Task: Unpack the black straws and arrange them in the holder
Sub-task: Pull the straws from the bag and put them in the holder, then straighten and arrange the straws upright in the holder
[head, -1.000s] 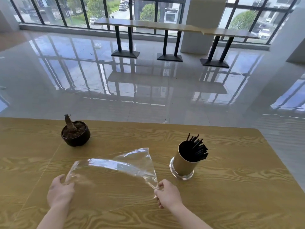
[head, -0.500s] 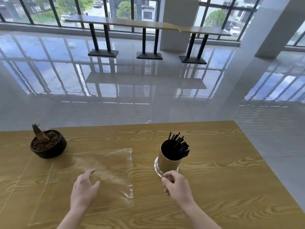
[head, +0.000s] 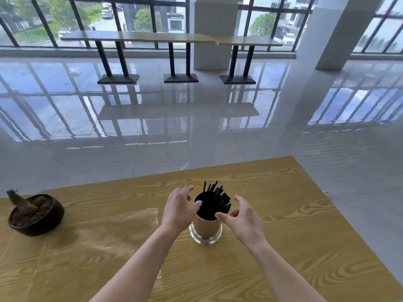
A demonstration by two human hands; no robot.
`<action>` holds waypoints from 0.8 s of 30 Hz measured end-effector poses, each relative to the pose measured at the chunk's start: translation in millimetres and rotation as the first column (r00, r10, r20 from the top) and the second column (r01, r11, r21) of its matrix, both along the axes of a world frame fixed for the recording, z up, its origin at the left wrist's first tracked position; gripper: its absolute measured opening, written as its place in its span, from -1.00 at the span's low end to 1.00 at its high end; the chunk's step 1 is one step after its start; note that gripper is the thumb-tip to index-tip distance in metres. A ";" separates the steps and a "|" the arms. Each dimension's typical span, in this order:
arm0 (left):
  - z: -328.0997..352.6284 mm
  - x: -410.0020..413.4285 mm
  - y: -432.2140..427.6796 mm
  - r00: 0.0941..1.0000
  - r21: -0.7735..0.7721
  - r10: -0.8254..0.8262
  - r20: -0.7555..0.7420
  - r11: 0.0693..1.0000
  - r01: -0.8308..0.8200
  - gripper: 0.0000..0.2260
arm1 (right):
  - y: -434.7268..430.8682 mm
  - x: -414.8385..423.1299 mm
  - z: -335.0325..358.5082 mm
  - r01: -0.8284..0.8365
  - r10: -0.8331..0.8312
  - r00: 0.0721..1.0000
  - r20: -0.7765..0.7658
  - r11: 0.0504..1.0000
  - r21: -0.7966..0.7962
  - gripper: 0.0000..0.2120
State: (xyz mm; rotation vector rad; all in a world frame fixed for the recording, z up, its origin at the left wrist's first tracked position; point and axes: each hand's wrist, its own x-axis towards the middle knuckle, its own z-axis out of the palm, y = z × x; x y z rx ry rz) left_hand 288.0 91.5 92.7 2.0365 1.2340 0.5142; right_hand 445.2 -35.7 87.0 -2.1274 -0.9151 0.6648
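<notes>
A gold cylindrical holder [head: 205, 228] on a clear base stands upright on the wooden table [head: 283, 225]. Several black straws [head: 216, 198] stick out of its top and lean to the right. My left hand [head: 180, 207] hovers at the holder's left rim with fingers spread and relaxed. My right hand [head: 243, 215] is at the right rim, fingers loosely curved toward the straws, holding nothing. The empty clear plastic bag [head: 91, 232] lies flat on the table to the left.
A dark round pot [head: 37, 214] with soil and a cut stump sits at the table's left. The table's far edge runs just behind the holder; its right edge slants down to the right. Beyond lie glossy floor tiles and high tables.
Both hands let go of the clear bag, which now lies flat. They moved right and forward to either side of the holder's top. The view shifted right.
</notes>
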 end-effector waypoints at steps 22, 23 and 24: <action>-9.0 49.3 44.0 0.976 -0.173 -0.214 0.033 0.961 0.217 -0.95 | 74.3 36.4 8.5 -0.240 0.246 0.968 0.056 0.966 -0.092 -0.83; -8.7 47.4 45.7 0.975 -0.178 -0.217 0.041 0.959 0.221 -0.92 | 77.2 37.5 10.3 -0.258 0.264 0.964 0.044 0.961 -0.101 -0.81; -7.8 45.3 47.5 0.974 -0.198 -0.219 0.047 0.954 0.224 -0.88 | 79.9 38.6 12.7 -0.278 0.283 0.959 0.028 0.954 -0.112 -0.78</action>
